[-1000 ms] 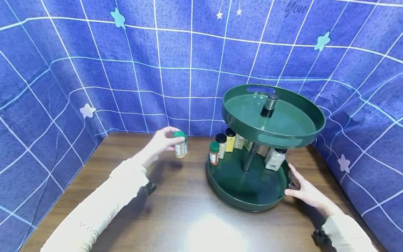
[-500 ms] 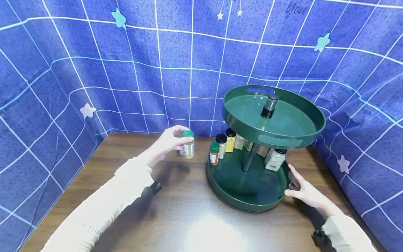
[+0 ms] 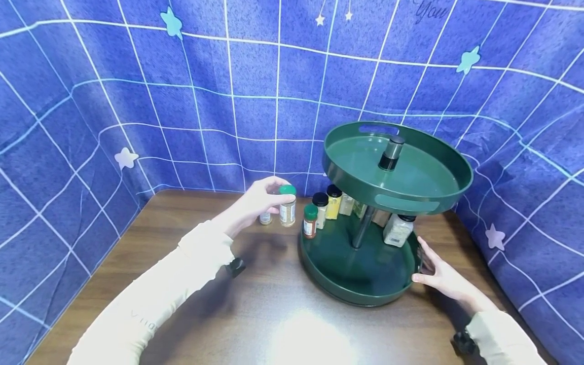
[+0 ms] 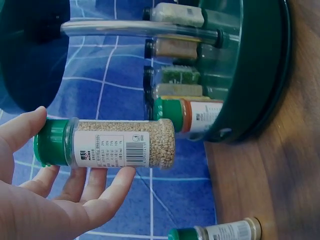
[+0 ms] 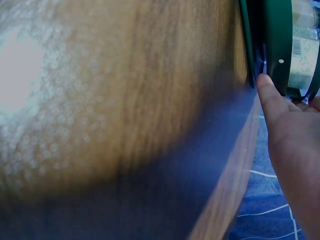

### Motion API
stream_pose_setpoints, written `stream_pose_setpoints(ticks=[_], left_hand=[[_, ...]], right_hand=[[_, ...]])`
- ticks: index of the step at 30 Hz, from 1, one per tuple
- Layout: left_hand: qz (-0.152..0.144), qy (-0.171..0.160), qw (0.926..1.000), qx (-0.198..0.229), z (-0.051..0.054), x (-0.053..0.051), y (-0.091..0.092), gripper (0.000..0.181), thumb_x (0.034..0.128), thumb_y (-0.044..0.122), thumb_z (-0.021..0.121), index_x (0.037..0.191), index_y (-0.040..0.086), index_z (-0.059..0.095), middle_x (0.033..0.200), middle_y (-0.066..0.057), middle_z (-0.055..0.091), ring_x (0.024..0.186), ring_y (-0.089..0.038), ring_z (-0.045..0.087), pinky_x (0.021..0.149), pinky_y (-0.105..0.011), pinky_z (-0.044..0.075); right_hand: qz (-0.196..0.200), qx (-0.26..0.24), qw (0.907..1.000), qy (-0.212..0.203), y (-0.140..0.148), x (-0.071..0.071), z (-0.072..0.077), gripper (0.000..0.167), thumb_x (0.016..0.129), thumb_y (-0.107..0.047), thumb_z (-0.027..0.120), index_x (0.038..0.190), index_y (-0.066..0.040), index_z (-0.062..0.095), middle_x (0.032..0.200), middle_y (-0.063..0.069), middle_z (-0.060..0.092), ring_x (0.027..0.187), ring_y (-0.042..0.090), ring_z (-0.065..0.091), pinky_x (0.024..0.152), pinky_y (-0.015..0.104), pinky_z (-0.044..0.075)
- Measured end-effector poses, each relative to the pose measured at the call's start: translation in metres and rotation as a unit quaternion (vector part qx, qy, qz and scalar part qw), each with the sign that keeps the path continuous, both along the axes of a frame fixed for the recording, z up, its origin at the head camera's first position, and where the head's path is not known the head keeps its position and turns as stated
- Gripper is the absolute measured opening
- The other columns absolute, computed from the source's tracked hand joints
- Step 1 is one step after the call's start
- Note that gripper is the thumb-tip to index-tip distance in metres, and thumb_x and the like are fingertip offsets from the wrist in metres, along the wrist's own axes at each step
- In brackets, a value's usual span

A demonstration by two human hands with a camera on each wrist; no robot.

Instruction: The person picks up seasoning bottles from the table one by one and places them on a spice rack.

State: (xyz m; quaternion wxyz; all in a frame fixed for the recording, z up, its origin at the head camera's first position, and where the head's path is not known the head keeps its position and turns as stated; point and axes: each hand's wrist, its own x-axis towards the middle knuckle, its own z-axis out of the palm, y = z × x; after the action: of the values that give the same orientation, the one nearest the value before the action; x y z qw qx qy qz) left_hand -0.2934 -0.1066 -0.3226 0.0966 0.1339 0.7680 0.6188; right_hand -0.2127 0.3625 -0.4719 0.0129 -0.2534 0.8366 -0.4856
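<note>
My left hand [image 3: 263, 201] pinches a green-capped spice jar [image 3: 287, 208] between thumb and fingers, just above the table. The left wrist view shows pale sesame-like seeds and a barcoded label in this jar [image 4: 125, 142]. A second green-capped jar [image 3: 265, 218] stands on the table behind that hand, partly hidden by it. To the right is a green two-tier round tray stand [image 3: 360, 289]. My right hand [image 3: 444, 276] touches the right side of its lower tray, thumb and fingers spread along the wall; some of its fingers are hidden.
On the lower tray stand a green-capped jar of red spice [image 3: 310, 223], a yellow jar [image 3: 333, 204], a large pale jar [image 3: 399, 231] and several others. The upper tray [image 3: 415, 165] overhangs them. A blue curtain [image 3: 205, 101] hangs behind the wooden table [image 3: 255, 304].
My left hand has moved right with the spice jar, bringing it nearer the stand. The other green-capped jar has come into view behind it. My right hand stays at the lower tray.
</note>
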Motion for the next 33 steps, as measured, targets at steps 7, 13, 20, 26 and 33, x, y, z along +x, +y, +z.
stream_pose_setpoints(ticks=[7, 13, 20, 26, 33], left_hand=[[-0.014, -0.004, 0.9999, 0.007, 0.0, 0.0, 0.015, 0.04, 0.083, 0.012, 0.071, 0.119, 0.007, 0.056, 0.119, -0.013, 0.058, 0.109, -0.027, 0.058, 0.082, -0.043, 0.055], [-0.03, -0.005, 0.9995, 0.009, -0.007, 0.0, 0.027, 0.039, 0.0827, 0.012, 0.071, 0.118, 0.006, 0.056, 0.115, -0.014, 0.06, 0.103, -0.025, 0.06, 0.08, -0.042, 0.055], [-0.032, -0.005, 0.9995, 0.001, -0.018, 0.0, 0.04, 0.04, 0.0817, 0.015, 0.073, 0.117, 0.008, 0.057, 0.114, -0.011, 0.06, 0.104, -0.023, 0.06, 0.08, -0.042, 0.055], [-0.018, -0.002, 0.9996, -0.022, -0.027, 0.0, 0.049, 0.041, 0.0801, 0.019, 0.075, 0.116, 0.01, 0.058, 0.116, -0.009, 0.062, 0.105, -0.025, 0.06, 0.077, -0.038, 0.056], [-0.014, -0.018, 0.9997, 0.0, -0.041, -0.002, 0.056, 0.039, 0.0803, 0.017, 0.074, 0.115, 0.009, 0.058, 0.114, -0.011, 0.064, 0.102, -0.024, 0.061, 0.083, -0.045, 0.054]], right_hand=[[0.005, -0.003, 1.0, -0.004, 0.001, 0.0, 0.0, 0.091, 0.083, 0.008, 0.064, 0.148, 0.005, -0.001, 0.147, 0.039, 0.001, 0.124, -0.021, 0.023, 0.091, 0.004, 0.035], [-0.002, 0.003, 1.0, -0.003, 0.001, 0.001, 0.002, 0.091, 0.083, 0.007, 0.064, 0.148, 0.005, 0.0, 0.148, 0.038, 0.002, 0.124, -0.021, 0.023, 0.09, 0.004, 0.035], [-0.001, -0.002, 1.0, -0.001, 0.002, 0.0, 0.002, 0.091, 0.083, 0.007, 0.064, 0.147, 0.006, 0.0, 0.152, 0.032, 0.003, 0.124, -0.02, 0.023, 0.091, 0.004, 0.034], [0.0, -0.009, 0.9999, -0.013, 0.0, -0.001, 0.0, 0.092, 0.083, 0.007, 0.064, 0.148, 0.005, -0.001, 0.145, 0.042, 0.001, 0.123, -0.02, 0.023, 0.091, 0.004, 0.035], [-0.003, -0.005, 0.9999, -0.011, 0.001, -0.001, -0.001, 0.092, 0.083, 0.006, 0.064, 0.149, 0.003, 0.0, 0.147, 0.039, 0.002, 0.124, -0.02, 0.023, 0.091, 0.004, 0.034]])
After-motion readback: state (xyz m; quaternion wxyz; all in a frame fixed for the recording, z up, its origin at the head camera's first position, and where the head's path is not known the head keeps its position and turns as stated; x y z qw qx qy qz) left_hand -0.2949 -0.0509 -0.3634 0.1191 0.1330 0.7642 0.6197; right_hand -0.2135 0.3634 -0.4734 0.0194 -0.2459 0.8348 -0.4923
